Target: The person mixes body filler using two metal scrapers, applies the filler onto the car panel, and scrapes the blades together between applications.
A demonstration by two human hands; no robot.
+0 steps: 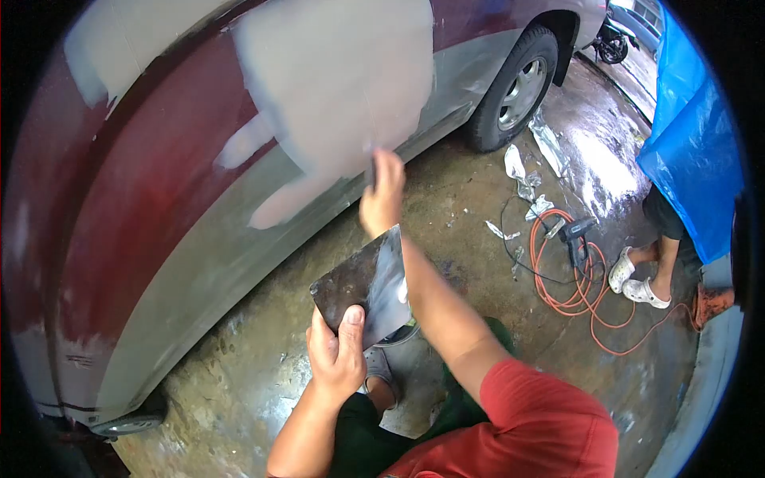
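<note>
My left hand [338, 354] grips the lower edge of a dark, flat mixing board [355, 283], its thumb on top. Pale grey filler [389, 283] is smeared along the board's right side. Farther forward, my right hand [385, 191] is closed around a thin dark spreader [370, 173], seen mostly edge-on. The spreader's tip meets or nearly meets the lower part of a large pale filler patch [343, 80] on the side of a maroon and grey car [179, 119]. Whether it touches the panel I cannot tell.
A car wheel [522, 88] stands ahead. On the wet concrete floor lie an orange hose [550, 299], a dark power tool [577, 233] and crumpled masking scraps [518, 167]. At right, a person in white clogs [644, 293] stands partly behind a blue tarp [693, 135].
</note>
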